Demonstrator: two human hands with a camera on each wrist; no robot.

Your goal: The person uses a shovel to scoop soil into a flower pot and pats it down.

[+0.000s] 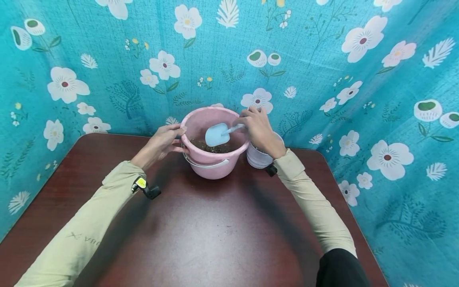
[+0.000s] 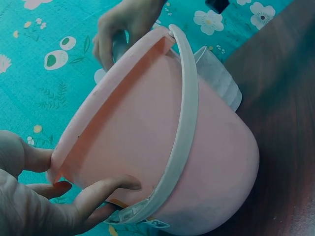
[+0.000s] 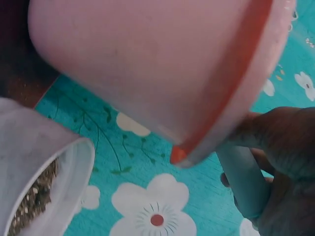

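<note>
A pink bucket (image 1: 212, 173) stands on the table with dark soil (image 1: 218, 150) at its bottom. My left hand (image 1: 163, 142) grips the bucket's left rim, its thumb at the rim and fingers along the outer wall near the white handle (image 2: 184, 123). Over the bucket's mouth, my right hand (image 1: 257, 126) holds a light blue hand shovel (image 1: 216, 135) by its handle, the blade hanging above the soil. Just right of the bucket, a white pot (image 1: 257, 160) sits partly hidden under the right wrist. Brownish, grainy soil (image 3: 34, 201) shows inside that pot.
The dark brown wooden table (image 1: 201, 231) runs toward me under both forearms. Behind it and at the sides hangs a turquoise floral curtain (image 1: 125, 67), close to the bucket and pot. The bucket's white handle hangs down on the near side.
</note>
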